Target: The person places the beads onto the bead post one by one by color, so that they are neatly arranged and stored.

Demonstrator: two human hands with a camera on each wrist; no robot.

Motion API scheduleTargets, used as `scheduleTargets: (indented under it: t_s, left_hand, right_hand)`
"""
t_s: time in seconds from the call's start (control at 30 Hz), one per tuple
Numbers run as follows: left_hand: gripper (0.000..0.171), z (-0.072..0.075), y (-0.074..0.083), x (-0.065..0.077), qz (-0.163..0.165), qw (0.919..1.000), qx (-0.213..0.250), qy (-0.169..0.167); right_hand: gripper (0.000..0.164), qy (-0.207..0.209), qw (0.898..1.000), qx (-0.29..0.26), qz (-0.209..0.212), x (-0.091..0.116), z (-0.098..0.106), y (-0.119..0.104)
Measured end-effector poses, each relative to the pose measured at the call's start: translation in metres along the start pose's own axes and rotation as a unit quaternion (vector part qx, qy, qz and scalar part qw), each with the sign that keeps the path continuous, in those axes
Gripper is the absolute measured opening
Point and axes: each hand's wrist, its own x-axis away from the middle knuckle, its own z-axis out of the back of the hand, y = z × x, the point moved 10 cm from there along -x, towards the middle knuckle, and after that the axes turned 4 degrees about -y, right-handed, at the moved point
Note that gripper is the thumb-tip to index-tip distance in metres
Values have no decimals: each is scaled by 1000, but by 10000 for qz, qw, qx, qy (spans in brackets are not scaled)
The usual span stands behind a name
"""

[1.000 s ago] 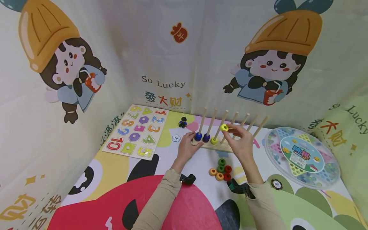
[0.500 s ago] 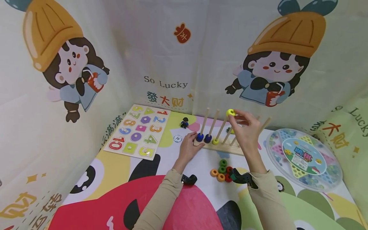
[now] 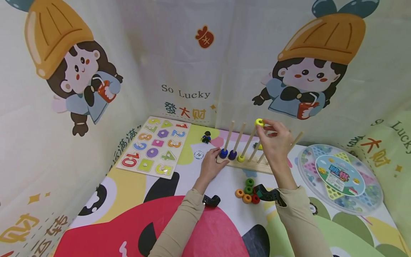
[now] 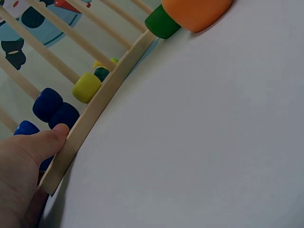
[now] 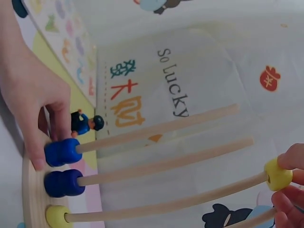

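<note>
A wooden peg rack (image 3: 250,166) with a row of upright pegs stands in the middle. My left hand (image 3: 210,166) grips its left end, the thumb pressing near the blue beads. Blue beads (image 3: 223,154) are stacked on the first peg, and darker blue beads (image 5: 63,183) on the second. One yellow bead (image 3: 241,159) sits at the bottom of the third. Thumb and fingers of my right hand (image 3: 277,142) pinch another yellow bead (image 5: 279,175) right at the tip of that third peg. The right hand hides part of the rack's right side in the head view.
Loose green (image 3: 249,182), orange (image 3: 247,198) and red beads (image 3: 255,198) lie before the rack. A number puzzle board (image 3: 154,146) is at left. A small toy figure (image 3: 206,137) and a chip (image 3: 198,154) lie between. A round game box (image 3: 340,178) is at right.
My right hand has raised the yellow bead from low in front of the pegs up to the third peg's tip. The left hand keeps its grip on the rack's end.
</note>
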Motion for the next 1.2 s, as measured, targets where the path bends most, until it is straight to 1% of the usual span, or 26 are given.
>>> scheduleTargets:
  t_s: [0.27, 0.57, 0.73, 0.9, 1.1, 1.2]
  left_hand:
    - [60, -1, 2, 0, 51, 10000, 23, -52]
    - [61, -1, 1, -1, 35, 10000, 3, -17]
    - [60, -2, 0, -1, 50, 10000, 47, -26]
    - [61, -3, -1, -2, 37, 10000, 55, -30]
    - [61, -3, -1, -2, 26, 9999, 126, -53]
    - [61, -3, -1, -2, 17, 9999, 103, -61]
  right_hand:
    - [27, -149, 9995, 258, 58, 1, -1, -3]
    - [24, -88, 9999, -44, -66, 14, 10, 6]
    - [22, -231, 9990, -58, -369, 28, 12, 21]
    - [20, -451, 9964, -91, -706, 45, 8, 45]
    - [18, -791, 9917, -196, -992, 66, 2, 69]
    - [19, -1022, 9876, -223, -1170, 76, -1, 80]
